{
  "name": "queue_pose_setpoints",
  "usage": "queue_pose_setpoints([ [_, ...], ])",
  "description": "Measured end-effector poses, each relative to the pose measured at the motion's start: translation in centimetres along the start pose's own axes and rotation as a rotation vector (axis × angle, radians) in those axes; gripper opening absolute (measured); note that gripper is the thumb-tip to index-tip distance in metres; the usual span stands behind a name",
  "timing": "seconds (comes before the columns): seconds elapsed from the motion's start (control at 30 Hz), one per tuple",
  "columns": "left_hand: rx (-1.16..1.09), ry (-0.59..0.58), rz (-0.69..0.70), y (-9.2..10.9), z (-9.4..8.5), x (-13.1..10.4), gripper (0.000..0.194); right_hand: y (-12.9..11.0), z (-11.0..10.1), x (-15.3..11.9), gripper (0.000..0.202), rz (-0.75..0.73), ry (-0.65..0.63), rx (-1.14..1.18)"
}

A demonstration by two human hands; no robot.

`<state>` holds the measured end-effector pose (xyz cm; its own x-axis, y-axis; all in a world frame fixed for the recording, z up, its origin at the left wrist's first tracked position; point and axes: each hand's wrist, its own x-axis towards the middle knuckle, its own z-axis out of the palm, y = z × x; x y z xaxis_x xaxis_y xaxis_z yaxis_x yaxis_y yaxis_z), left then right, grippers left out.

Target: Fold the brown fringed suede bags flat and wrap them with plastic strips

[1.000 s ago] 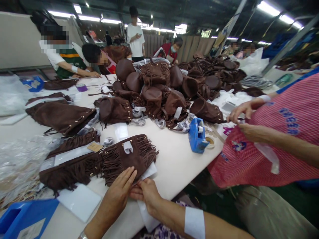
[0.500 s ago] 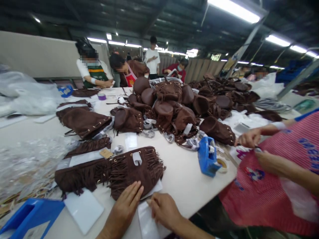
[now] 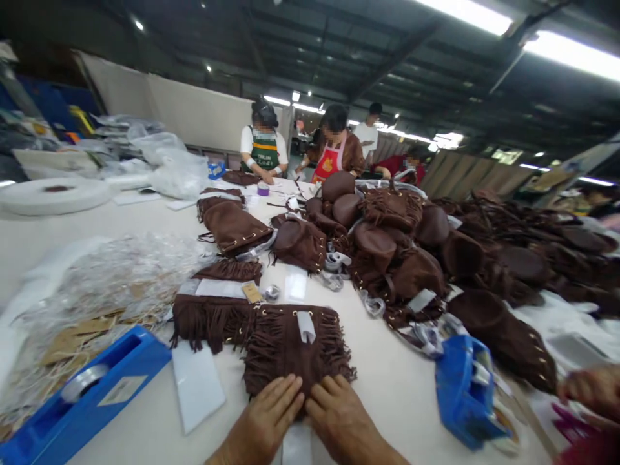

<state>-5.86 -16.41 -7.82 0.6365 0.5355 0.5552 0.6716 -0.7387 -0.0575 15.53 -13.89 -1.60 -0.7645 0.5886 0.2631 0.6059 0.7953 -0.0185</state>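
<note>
A brown fringed bag (image 3: 283, 358) lies on the table in front of me, with eyelets along its top edge and a white strip (image 3: 306, 326) at its middle. My left hand (image 3: 266, 416) rests flat on the bag's lower edge, fingers stretched out. Beside it, my right hand (image 3: 341, 413) lies on the same edge with fingers slightly bent and spread on the fabric; its thumb is hidden. Between my wrists, a whitish plastic strip (image 3: 296, 445) shows below the bag. Another fringed brown piece (image 3: 210, 320) adjoins the bag on the left.
Blue tape dispensers stand at left (image 3: 130, 381) and right (image 3: 460, 387). A white sheet (image 3: 196, 387) lies left of the bag. Beyond it rises a pile of brown bags (image 3: 387, 258). Clear plastic and tags (image 3: 92, 310) cover the left. Another person's hand (image 3: 591, 391) shows at right.
The view has swung to the right. My right hand has moved from the plastic strip below the bag up onto its lower edge. The bag now lies straighter.
</note>
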Motion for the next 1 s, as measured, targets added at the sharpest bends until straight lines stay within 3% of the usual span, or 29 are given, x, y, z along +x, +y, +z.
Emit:
queue_pose_setpoints([
  [0.1, -0.101, 0.081, -0.062, 0.2, 0.6, 0.2, 0.034, -0.2, 0.2, 2.8, 0.008, 0.004, -0.012, 0.204],
  [0.23, -0.118, 0.216, -0.127, 0.4, 1.3, 0.1, 0.031, 0.5, 3.3, 6.0, 0.026, 0.044, 0.035, 0.460],
  [0.4, 0.046, 0.137, -0.199, 1.0, -0.5, -1.2, 0.040, 1.6, 5.6, 6.2, 0.033, 0.174, 0.016, 0.650],
  [0.57, 0.037, 0.139, -0.447, 2.1, -1.8, -2.2, 0.035, 1.5, 5.5, 6.0, 0.034, 0.169, 0.009, 0.649],
  [0.73, 0.045, 0.222, -0.485, 2.4, -0.9, -1.5, 0.031, 1.2, 5.2, 6.3, 0.038, 0.156, -0.014, 0.576],
  [0.9, 0.104, 0.289, -0.473, 1.7, 0.8, -0.4, 0.028, 1.2, 6.3, 5.8, 0.042, 0.141, -0.008, 0.539],
  [1.0, 0.106, 0.334, -0.501, 1.1, 2.1, -0.3, 0.028, 1.6, 5.2, 6.5, 0.040, 0.087, -0.060, 0.522],
])
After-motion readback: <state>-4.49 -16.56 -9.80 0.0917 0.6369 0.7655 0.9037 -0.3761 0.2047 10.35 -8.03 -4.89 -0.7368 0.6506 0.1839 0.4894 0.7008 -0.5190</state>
